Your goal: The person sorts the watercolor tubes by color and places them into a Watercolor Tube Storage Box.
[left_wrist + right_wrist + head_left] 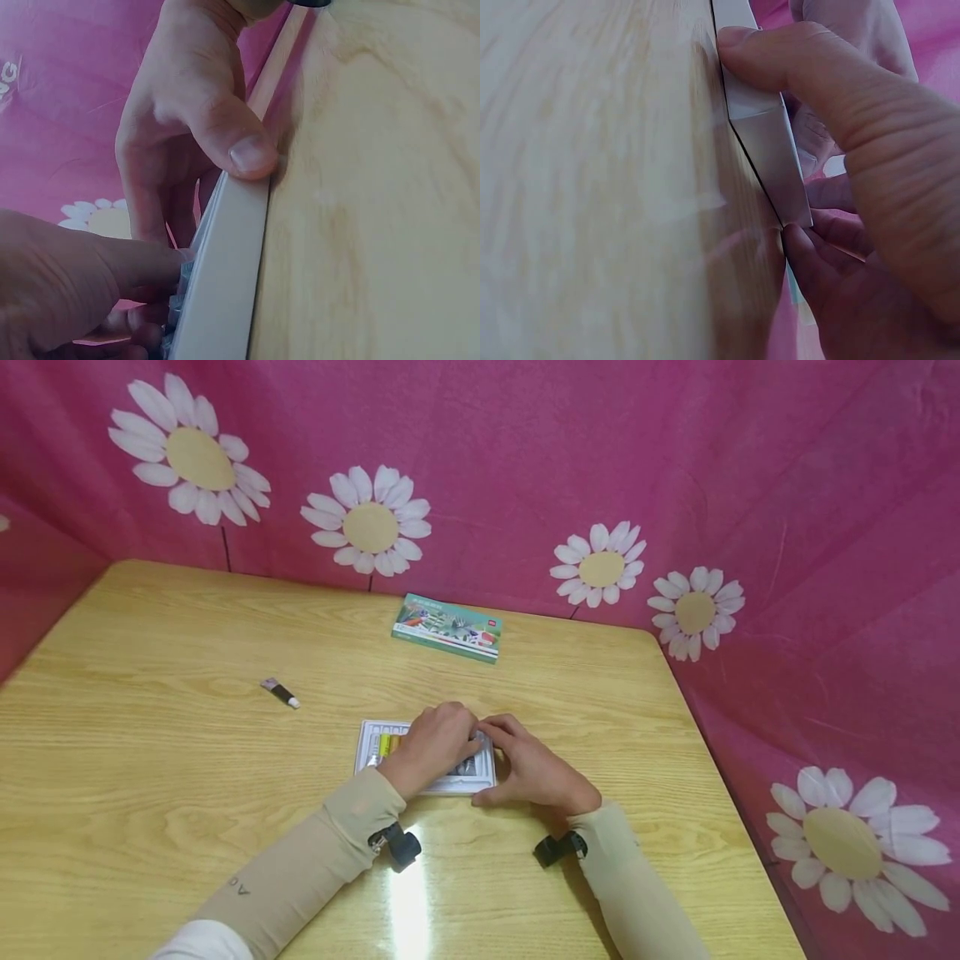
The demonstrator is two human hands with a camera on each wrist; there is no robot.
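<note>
A white tray of paint tubes lies on the table; yellow and orange tubes show at its left and dark ones at its right. My left hand reaches over the tray with curled fingers among the tubes. What its fingertips hold, if anything, is hidden. The right hand grips the tray's right end, thumb on the near wall and fingers round the far side. In the right wrist view that thumb presses against the white wall. The left wrist view shows both hands meeting at the tray.
A single small paint tube with a white cap lies to the left on the wooden table. Farther back is a green printed paint box. A pink cloth with daisies hangs behind the table and along its sides.
</note>
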